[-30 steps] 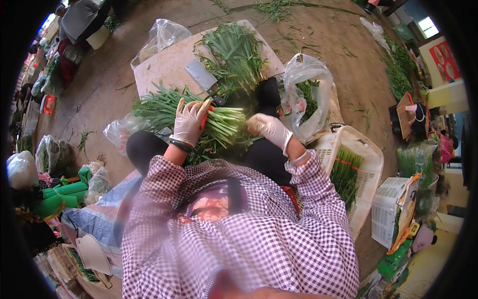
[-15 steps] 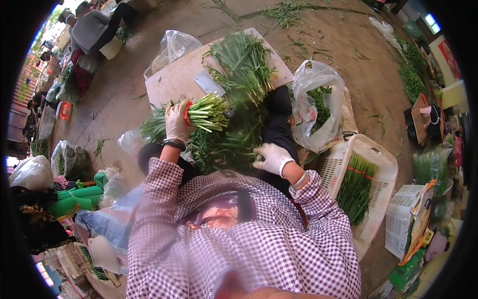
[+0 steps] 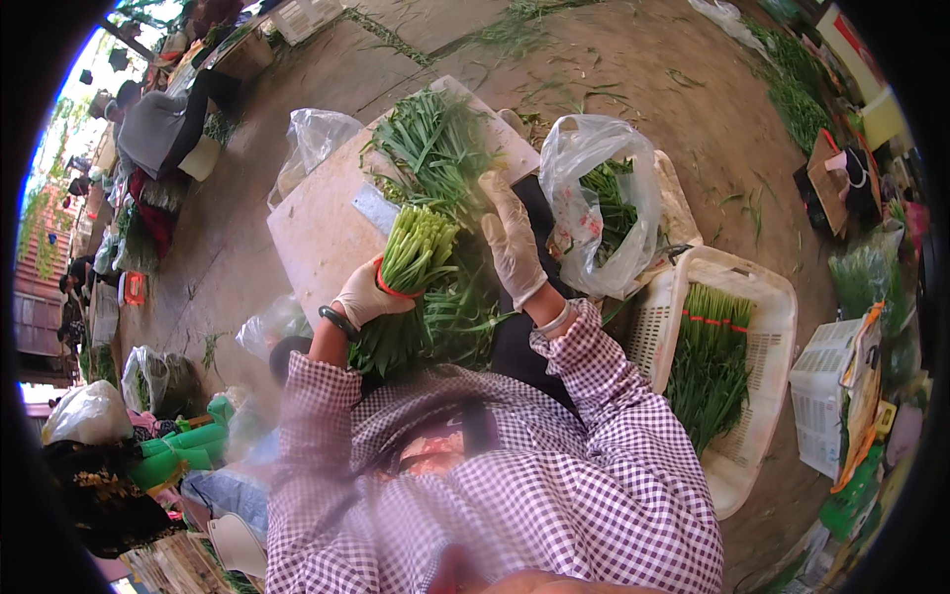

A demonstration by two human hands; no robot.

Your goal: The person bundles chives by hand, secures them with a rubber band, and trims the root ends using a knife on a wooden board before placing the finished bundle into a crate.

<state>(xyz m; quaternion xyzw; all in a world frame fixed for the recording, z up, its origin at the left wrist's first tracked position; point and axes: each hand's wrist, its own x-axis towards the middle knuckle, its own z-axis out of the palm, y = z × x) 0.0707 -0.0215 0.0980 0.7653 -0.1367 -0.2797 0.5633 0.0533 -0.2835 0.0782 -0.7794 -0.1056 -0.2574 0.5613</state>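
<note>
My left hand (image 3: 366, 295) in a thin glove grips a bunch of leafy green stalks (image 3: 416, 243), banded red, with cut ends tilted up and leaves hanging down. My right hand (image 3: 511, 233), also gloved, reaches upward right of this bunch, fingers extended beside a loose pile of greens (image 3: 426, 144); whether it touches them I cannot tell. The pile lies on a pale board (image 3: 312, 238). A metal cleaver blade (image 3: 373, 208) shows on the board, partly covered by the bunch. More loose leaves (image 3: 460, 322) lie over my lap.
Clear bags stand left (image 3: 317, 139) and right (image 3: 564, 163) of the board, the right one holding greens. A white crate (image 3: 648, 342) with banded bundles (image 3: 708, 381) is at my right. A co-worker (image 3: 158, 134) sits at upper left. Scraps litter the floor (image 3: 643, 69).
The bunch in my left hand has turned from lying sideways to standing more upright. My right hand has risen from near my thigh to the loose pile, its fingers now straightened.
</note>
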